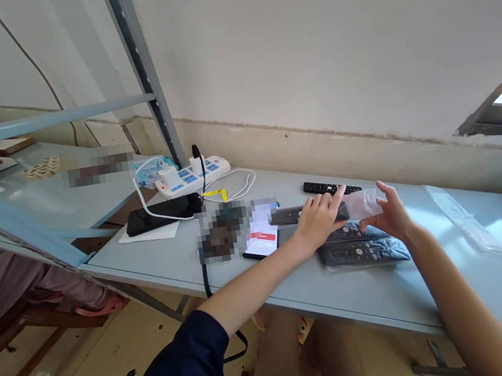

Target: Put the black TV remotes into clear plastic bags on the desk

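Head camera: at the gray-blue surface [388, 287], the left hand [319, 220] lies over a wrapped remote [283, 216], its grip grasping the dark body, with one end protruding past the fingers toward the lit phone [264, 244]. The right hand [391, 214] is at the loose end of the clear wrapper [361, 203], thumb and forefinger spread around it; whether that grip pinches the film or merely touches it, I cannot tell. The left hand seems to steady the stiff body so that the right can manage the soft plastic, which would otherwise probably flop. Just beneath the hands, two more remotes in plastic [359, 253] lie side by side, apparently kept within short reach. A bare remote [326, 187] rests behind them, nearer the wall, and a flat clear wrapper [468, 224] is spread to the right, likely set aside there to leave elbow room. On the left, a black phone [160, 214] lies partly on white paper, close to the power strip [192, 175], presumably because the white cable [144, 204] runs between them.
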Tool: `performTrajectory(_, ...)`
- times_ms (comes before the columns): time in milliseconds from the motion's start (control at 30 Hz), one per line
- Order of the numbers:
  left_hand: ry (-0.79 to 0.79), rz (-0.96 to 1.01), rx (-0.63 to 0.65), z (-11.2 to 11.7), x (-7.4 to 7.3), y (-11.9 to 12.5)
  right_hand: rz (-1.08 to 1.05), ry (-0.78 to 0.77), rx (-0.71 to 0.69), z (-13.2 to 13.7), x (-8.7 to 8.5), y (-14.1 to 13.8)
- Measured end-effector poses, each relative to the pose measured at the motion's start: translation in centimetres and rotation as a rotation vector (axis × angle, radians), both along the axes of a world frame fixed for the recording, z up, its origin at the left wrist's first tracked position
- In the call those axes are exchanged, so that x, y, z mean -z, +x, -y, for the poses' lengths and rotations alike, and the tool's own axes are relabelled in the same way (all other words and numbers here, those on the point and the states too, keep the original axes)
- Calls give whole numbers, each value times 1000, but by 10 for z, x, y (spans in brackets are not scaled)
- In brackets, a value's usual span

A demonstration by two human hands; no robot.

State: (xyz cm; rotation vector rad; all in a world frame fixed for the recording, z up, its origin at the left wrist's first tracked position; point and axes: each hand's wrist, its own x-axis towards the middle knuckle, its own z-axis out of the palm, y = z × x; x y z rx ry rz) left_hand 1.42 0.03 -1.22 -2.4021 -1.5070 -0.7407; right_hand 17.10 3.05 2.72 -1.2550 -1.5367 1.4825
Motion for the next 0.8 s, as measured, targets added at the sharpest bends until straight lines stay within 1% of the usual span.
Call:
performTrajectory(67, 7, 19, 3, -2, 1, 0, 71, 48, -61, 2, 2, -3)
performTrajectory(133, 34, 22, 8, -3, 3, 0, 124, 117, -76, 1, 5, -5)
performTrajectory(233, 89, 33, 35, -4, 6, 2, 136, 199, 5, -6, 9, 2)
performTrajectory(367, 151, 60, 50, -2, 6, 3, 149, 298, 180, -22, 10, 33)
performTrajectory(433, 142, 75, 63, -1, 7, 4, 185, 331, 250, -27, 11, 48)
performTrajectory(500, 102, 95, 92, 1, 7, 5, 243, 342, 274, -31, 16, 55)
performTrajectory(600, 43, 123, 135, 2, 8, 7, 355, 344, 264, -35, 27, 57)
performTrajectory(667, 36, 130, 144, 3, 9, 8, 437, 366, 277, -38, 30, 60)
performTrajectory(733, 35, 137, 146, 4, 9, 7, 520, 408, 328, -40, 26, 71)
performTrajectory(800, 23, 143, 149, 5, 8, 5, 599, 455, 396, -38, 16, 90)
